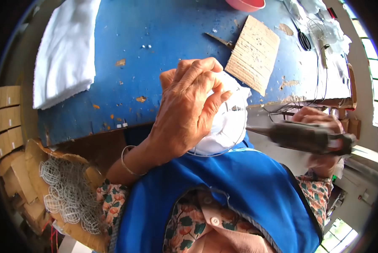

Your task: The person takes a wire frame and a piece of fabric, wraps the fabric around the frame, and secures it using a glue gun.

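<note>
My left hand (188,103) is closed over a wire frame (244,116) with white cloth (220,141) in and around it. The frame has a thin round wire rim and sits at the table's front edge, against my blue apron. My fingers cover its far left part. At the right, my right hand (319,120) is wrapped round a dark glue gun (300,137), smeared by motion. The gun's thin nozzle points left, close to the rim of the frame. Whether its tip touches the frame, I cannot tell.
A blue table (134,38) carries a folded white cloth stack (66,55), a cardboard piece (254,55) and a pink bowl (246,4). Cables (319,80) run along its right side. At lower left, a carton (35,158) holds many wire frames (70,194).
</note>
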The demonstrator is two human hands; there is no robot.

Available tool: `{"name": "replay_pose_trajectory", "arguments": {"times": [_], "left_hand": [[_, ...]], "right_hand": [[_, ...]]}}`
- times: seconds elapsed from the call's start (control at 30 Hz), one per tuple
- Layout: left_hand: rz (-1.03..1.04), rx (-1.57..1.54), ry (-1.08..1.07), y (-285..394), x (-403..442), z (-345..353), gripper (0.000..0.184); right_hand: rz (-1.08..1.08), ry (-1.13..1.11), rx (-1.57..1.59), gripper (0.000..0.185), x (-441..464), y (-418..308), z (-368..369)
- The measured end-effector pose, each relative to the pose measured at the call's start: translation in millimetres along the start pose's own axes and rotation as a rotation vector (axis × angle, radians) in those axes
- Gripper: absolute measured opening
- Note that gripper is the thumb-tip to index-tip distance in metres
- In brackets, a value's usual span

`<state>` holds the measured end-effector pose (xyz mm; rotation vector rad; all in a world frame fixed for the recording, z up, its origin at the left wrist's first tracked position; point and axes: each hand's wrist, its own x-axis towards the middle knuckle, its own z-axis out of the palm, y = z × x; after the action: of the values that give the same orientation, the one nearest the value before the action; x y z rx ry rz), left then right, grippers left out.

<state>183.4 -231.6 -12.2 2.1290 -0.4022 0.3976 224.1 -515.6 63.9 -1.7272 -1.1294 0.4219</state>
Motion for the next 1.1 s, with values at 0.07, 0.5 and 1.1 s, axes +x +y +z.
{"name": "replay_pose_trajectory", "arguments": {"times": [0.07,0.5,1.1], "left_hand": [[0.042,0.018,0.011,-2,-2,-1,0.014],[-0.002,-0.225,-0.044,-4,-4,-7,0.009],[-0.057,-0.225,-0.025,-11,0,-5,0.011]], "right_hand": [[0.254,0.440,0.269,0.047,-43,23,1],[1.055,0.179,-1.225,0.041,16,144,-10],[-0.239,0.437,-0.513,0.026,50,72,75]]}}
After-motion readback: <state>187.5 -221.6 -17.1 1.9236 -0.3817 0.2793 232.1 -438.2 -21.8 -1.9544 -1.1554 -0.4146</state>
